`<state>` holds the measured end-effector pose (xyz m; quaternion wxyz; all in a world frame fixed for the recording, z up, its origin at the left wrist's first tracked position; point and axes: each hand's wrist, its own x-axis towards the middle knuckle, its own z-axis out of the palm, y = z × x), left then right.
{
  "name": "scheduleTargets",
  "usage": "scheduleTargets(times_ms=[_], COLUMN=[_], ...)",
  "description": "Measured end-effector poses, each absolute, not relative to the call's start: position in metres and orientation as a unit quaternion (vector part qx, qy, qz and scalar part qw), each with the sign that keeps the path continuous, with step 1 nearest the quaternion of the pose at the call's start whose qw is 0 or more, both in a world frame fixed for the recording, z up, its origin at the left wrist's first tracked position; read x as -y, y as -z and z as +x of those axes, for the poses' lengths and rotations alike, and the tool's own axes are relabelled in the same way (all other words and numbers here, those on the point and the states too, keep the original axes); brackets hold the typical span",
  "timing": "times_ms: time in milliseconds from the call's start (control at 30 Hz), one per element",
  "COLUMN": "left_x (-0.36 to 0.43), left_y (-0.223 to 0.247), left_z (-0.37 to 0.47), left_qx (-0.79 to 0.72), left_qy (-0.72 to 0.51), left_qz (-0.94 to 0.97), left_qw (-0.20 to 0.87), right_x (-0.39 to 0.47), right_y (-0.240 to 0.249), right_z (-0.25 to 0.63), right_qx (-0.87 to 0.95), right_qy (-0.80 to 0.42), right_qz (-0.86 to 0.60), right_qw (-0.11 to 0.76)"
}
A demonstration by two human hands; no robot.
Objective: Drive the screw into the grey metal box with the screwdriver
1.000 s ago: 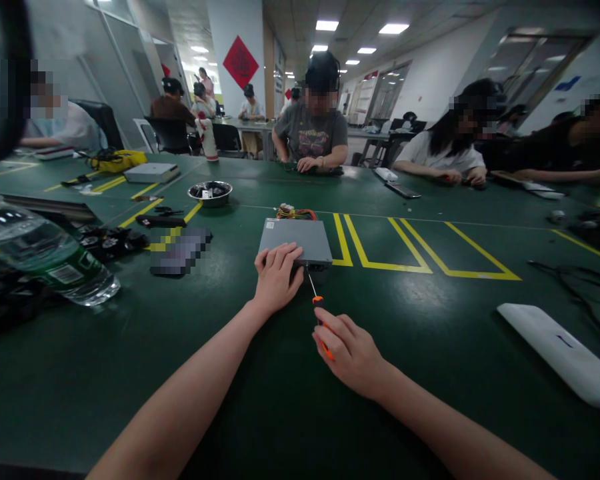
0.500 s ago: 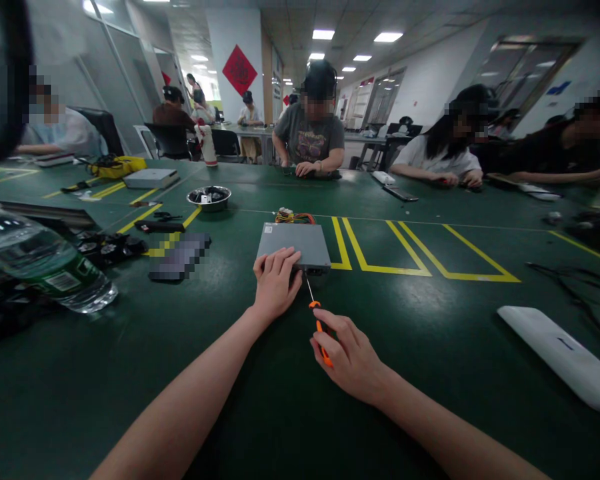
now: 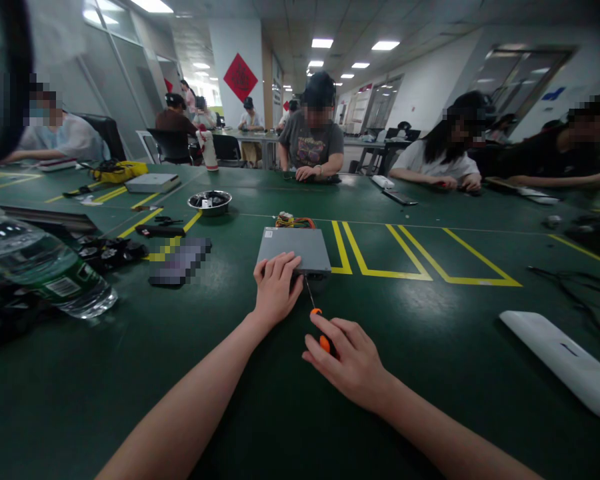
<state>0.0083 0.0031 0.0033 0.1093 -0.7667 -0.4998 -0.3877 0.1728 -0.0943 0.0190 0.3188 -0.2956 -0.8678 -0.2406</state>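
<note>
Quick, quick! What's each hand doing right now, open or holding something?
Left hand: open, resting on the gray metal box, fingers on top.
Right hand: closed, with a loose grip on the orange-handled screwdriver.

At centre, the fingers [image 3: 331,328] of the right hand [image 3: 357,367] hide most of the handle of the screwdriver [image 3: 316,312]; its tip, at the front edge of the power supply unit [image 3: 295,241], is too small to make out; the left hand [image 3: 277,293] covers the unit's near left corner; the left edge cuts off the water bottle [image 3: 45,263]; the phone [image 3: 177,265], also at left, is blurred into blocks; at right, the white device [image 3: 563,363] runs out of frame.
</note>
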Motion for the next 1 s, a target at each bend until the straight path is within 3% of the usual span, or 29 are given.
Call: scheduleTargets(times_ms=[467,667,1000], left_x=[-0.0036,-0.0033,-0.0042], left_y=[-0.0031,-0.0030,-0.0026], left_z=[0.0084,0.0082,0.0084], left_qx=[0.503,0.500,0.500], left_qy=[0.384,0.387,0.387], left_qz=[-0.766,-0.766,-0.766], left_qw=[0.114,0.112,0.116], right_x=[0.0938,0.0929,0.0937], right_y=[-0.0138,-0.0118,-0.0133], right_z=[0.1688,0.1712,0.1707], right_qx=[0.891,0.877,0.895], right_qy=[0.152,0.162,0.146], right_qz=[-0.310,-0.319,-0.308], right_qw=[0.295,0.320,0.289])
